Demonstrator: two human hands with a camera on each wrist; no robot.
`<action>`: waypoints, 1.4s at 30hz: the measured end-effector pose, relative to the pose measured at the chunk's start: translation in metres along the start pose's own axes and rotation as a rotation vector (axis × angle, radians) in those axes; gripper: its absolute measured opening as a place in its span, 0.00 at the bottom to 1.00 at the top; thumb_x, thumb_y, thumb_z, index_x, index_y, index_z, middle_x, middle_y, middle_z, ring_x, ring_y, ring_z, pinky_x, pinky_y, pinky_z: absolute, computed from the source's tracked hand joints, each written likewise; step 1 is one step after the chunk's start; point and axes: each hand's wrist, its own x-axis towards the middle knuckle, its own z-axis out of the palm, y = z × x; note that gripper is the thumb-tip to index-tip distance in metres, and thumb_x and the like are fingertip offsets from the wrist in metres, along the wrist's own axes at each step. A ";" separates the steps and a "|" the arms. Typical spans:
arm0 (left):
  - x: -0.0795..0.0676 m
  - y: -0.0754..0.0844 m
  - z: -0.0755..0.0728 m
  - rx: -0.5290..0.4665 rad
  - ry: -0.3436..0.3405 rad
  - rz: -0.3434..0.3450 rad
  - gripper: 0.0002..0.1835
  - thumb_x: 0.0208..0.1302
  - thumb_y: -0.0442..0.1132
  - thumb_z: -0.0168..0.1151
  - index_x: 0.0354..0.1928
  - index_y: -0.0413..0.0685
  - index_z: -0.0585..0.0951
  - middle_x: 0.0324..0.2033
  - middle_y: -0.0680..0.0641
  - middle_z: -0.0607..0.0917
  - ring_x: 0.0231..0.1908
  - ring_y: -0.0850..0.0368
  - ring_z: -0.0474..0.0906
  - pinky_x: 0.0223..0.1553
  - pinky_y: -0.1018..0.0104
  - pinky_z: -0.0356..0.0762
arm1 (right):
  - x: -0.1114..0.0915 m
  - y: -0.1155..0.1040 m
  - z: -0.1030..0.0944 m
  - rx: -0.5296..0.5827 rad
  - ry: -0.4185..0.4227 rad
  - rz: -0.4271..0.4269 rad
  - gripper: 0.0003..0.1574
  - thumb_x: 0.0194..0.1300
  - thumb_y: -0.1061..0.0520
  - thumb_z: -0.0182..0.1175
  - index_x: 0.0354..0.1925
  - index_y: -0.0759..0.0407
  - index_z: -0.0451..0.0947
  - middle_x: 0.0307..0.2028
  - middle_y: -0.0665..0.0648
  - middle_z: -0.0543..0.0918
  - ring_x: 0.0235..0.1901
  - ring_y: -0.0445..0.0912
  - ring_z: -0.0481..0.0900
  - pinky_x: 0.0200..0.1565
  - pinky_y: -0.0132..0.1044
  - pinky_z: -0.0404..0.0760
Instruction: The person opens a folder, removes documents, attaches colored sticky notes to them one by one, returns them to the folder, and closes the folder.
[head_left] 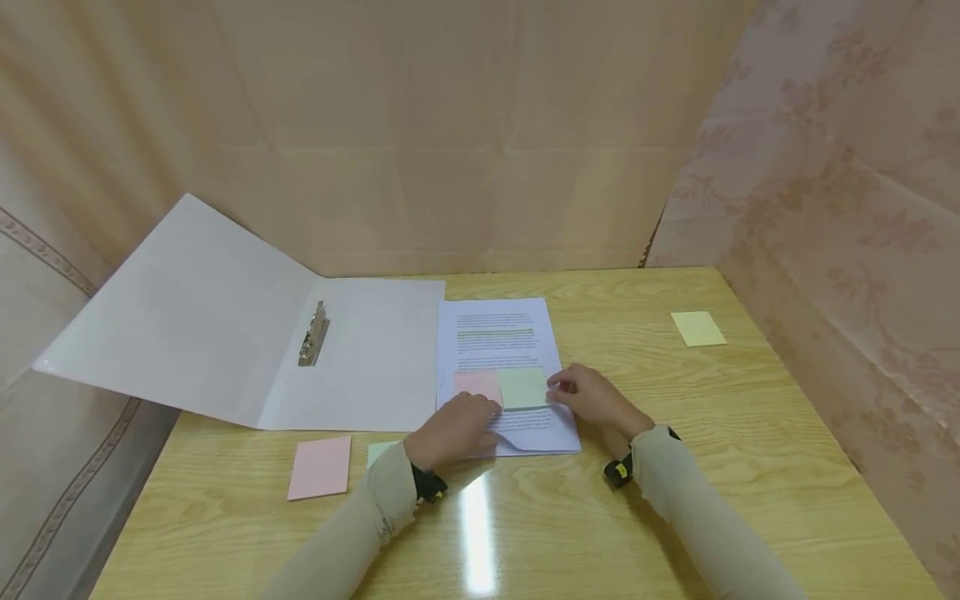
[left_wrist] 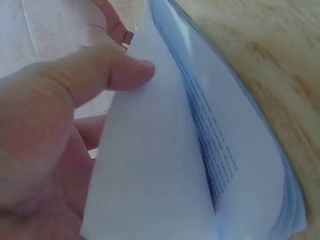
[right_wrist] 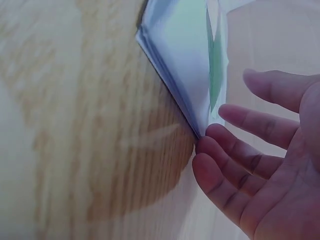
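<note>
A stack of printed sheets (head_left: 498,312) with a green highlighted line lies in front of me. On its top page sit a pink sticky note (head_left: 474,382) and a green sticky note (head_left: 524,390), side by side. My left hand (head_left: 459,425) is at the page's lower left. In the left wrist view, that hand pinches a sheet of paper (left_wrist: 150,150), thumb on one face and fingers behind, and the sheet bows away from the pages below. My right hand (head_left: 592,396) is at the right edge, fingertips at the stack's side and thumb apart in the right wrist view.
Left of the stack lies an open white folder (head_left: 382,350) with a metal clip (head_left: 313,335), its cover raised. A pink note pad (head_left: 320,468) and a partly hidden green one (head_left: 378,451) are near the front. A yellow note pad (head_left: 698,328) lies far right.
</note>
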 end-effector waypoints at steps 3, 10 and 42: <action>-0.002 0.001 -0.002 0.004 -0.016 -0.001 0.23 0.56 0.49 0.71 0.51 0.45 0.82 0.43 0.49 0.84 0.41 0.54 0.75 0.46 0.63 0.73 | 0.000 0.001 -0.001 0.014 0.005 -0.011 0.20 0.67 0.53 0.59 0.53 0.63 0.81 0.39 0.57 0.79 0.37 0.46 0.73 0.37 0.36 0.73; -0.002 0.000 0.004 -0.016 -0.024 -0.062 0.31 0.48 0.56 0.75 0.51 0.47 0.81 0.46 0.49 0.79 0.43 0.54 0.69 0.41 0.64 0.71 | -0.002 0.000 0.000 0.026 -0.002 -0.003 0.19 0.67 0.54 0.60 0.52 0.63 0.81 0.38 0.56 0.80 0.36 0.46 0.73 0.37 0.35 0.73; 0.003 0.004 0.009 0.006 0.139 0.036 0.08 0.61 0.34 0.57 0.24 0.46 0.79 0.16 0.54 0.72 0.20 0.63 0.61 0.24 0.71 0.62 | -0.005 0.002 0.000 0.022 0.027 -0.023 0.18 0.68 0.53 0.59 0.50 0.62 0.81 0.39 0.57 0.82 0.36 0.46 0.75 0.38 0.37 0.74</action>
